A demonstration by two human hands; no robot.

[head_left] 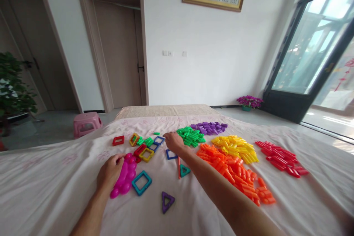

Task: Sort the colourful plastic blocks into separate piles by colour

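My left hand (110,169) rests at the left edge of a magenta lobed piece (126,175), its fingers bent at the top edge; what they hold, if anything, is hidden. Reaching forward, my right hand (173,140) is beside the green pile (190,136) and a blue square frame (159,140), fingers bent together, with their contents too small to tell. Between the hands lie a yellow square frame (146,154), a red one (118,140) and a teal one (142,183). A purple triangle (167,202) lies nearer, and a green triangle (184,170) sits by my right forearm.
Piles of orange (235,173), yellow (235,147), red (282,158) and purple pieces (211,128) spread over the right side of the cloth (55,191). A pink stool (87,123) stands beyond the left edge.
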